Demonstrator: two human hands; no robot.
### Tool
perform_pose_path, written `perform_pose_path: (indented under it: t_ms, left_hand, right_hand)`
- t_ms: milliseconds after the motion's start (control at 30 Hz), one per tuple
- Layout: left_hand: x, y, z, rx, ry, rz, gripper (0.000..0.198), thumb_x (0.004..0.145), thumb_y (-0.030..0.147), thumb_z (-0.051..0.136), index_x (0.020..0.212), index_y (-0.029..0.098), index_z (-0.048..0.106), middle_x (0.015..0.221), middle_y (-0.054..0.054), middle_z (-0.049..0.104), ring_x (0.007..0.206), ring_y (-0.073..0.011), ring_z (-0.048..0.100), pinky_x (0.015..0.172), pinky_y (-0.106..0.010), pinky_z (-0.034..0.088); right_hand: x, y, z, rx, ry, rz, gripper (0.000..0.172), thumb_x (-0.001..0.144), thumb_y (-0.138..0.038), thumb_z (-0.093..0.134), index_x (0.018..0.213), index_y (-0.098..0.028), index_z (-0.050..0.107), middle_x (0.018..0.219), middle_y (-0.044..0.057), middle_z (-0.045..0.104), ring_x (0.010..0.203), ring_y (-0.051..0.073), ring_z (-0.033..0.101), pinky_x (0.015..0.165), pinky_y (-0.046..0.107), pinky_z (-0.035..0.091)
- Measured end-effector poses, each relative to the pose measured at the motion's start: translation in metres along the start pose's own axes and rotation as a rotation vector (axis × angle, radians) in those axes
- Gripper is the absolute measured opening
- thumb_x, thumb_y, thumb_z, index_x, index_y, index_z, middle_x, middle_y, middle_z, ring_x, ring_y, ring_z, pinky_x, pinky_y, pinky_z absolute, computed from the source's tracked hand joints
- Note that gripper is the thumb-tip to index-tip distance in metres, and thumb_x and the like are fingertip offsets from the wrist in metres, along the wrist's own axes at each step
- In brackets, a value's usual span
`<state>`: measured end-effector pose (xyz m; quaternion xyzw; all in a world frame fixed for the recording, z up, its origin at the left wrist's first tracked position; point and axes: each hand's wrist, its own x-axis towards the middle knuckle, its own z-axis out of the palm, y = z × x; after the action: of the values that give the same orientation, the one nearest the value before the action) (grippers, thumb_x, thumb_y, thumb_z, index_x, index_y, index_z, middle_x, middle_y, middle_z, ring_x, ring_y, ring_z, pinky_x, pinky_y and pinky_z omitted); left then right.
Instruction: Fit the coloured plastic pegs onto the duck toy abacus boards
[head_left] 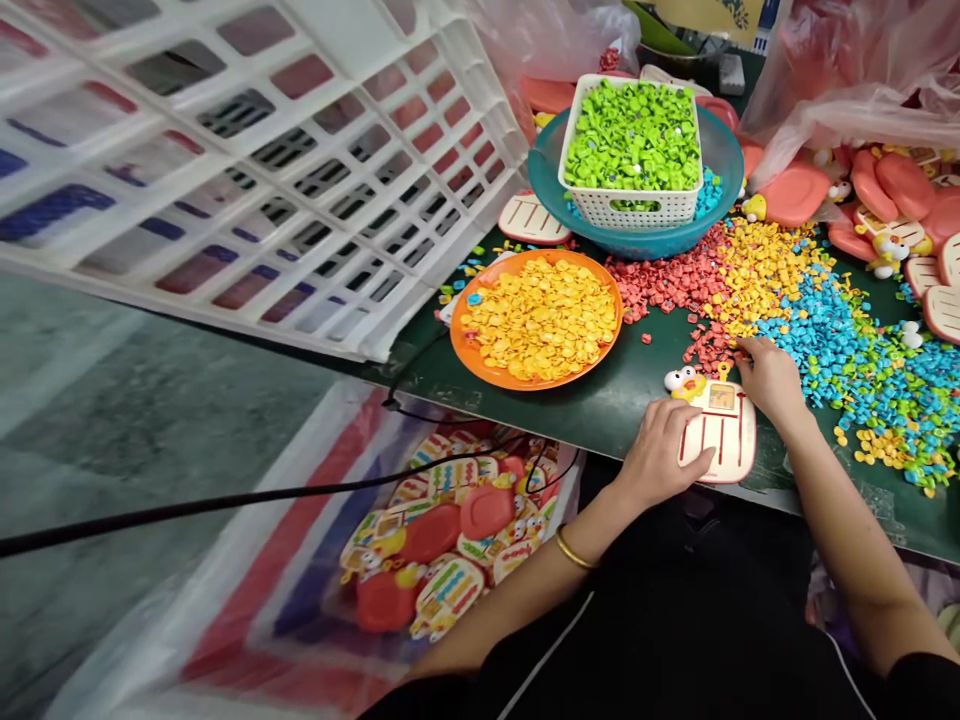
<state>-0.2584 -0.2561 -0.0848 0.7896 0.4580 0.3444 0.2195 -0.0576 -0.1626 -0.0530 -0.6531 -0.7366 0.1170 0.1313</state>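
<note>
A cream toy panel point(718, 440) with slots, a small picture window and a bug-eyed yellow duck head point(684, 383) lies at the table's front edge. My left hand point(664, 450) grips its left side, the thumb lying across the face. Just past the panel's upper right corner, my right hand point(771, 378) has its fingers curled at the near edge of the small red pieces point(709, 345) and yellow pieces point(761, 265). What its fingertips hold, if anything, is too small to make out. Blue pieces point(806, 315) spread beyond that hand.
An orange plate point(461, 345) of yellow pieces stands left of the panel. Behind it, a blue basin point(544, 165) bears a white basket point(637, 205) of green pieces. A large white crate point(360, 335) leans at left. Finished-looking toys fill a striped bag point(247, 520) below; a black cable point(225, 505) crosses it.
</note>
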Motion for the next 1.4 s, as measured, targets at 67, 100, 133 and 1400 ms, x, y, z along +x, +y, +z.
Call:
perform_pose_path:
  t_ms: [67,100,133,1400]
  left_hand:
    - [0.001,0.0,-0.002,-0.006,-0.032,0.009,0.041,0.086,0.038,0.066,0.119,0.018,0.053,0.115,-0.011,0.056,0.111,-0.0276,0.05,0.101,-0.047,0.045]
    - [0.001,0.0,-0.003,-0.008,-0.048,0.015,0.038,0.086,0.038,0.066,0.117,0.018,0.054,0.114,-0.01,0.056,0.11,-0.0273,0.05,0.101,-0.046,0.045]
    - [0.001,0.0,-0.004,-0.008,-0.061,0.017,0.036,0.087,0.038,0.066,0.115,0.018,0.056,0.113,-0.01,0.056,0.109,-0.027,0.051,0.101,-0.046,0.045]
    - [0.0,0.003,-0.002,-0.019,-0.058,0.087,0.044,0.09,0.031,0.06,0.132,0.021,0.057,0.123,-0.012,0.059,0.116,-0.0282,0.053,0.101,-0.047,0.048]
  right_hand:
    - [0.003,-0.002,0.002,0.029,-0.009,-0.036,0.028,0.092,-0.021,0.053,0.113,-0.021,0.071,0.104,0.009,0.069,0.094,0.023,0.063,0.077,0.031,0.045]
    - [0.005,-0.003,0.003,0.039,-0.012,-0.052,0.026,0.092,-0.022,0.054,0.11,-0.022,0.072,0.103,0.009,0.07,0.095,0.023,0.062,0.078,0.032,0.045]
    - [0.006,-0.005,0.004,0.046,-0.009,-0.065,0.024,0.092,-0.022,0.054,0.106,-0.022,0.073,0.102,0.009,0.07,0.097,0.024,0.061,0.078,0.032,0.046]
    - [0.036,-0.027,0.003,0.097,-0.008,0.093,0.02,0.084,-0.028,0.06,0.073,-0.023,0.076,0.066,0.006,0.071,0.065,0.019,0.062,0.064,0.029,0.044]
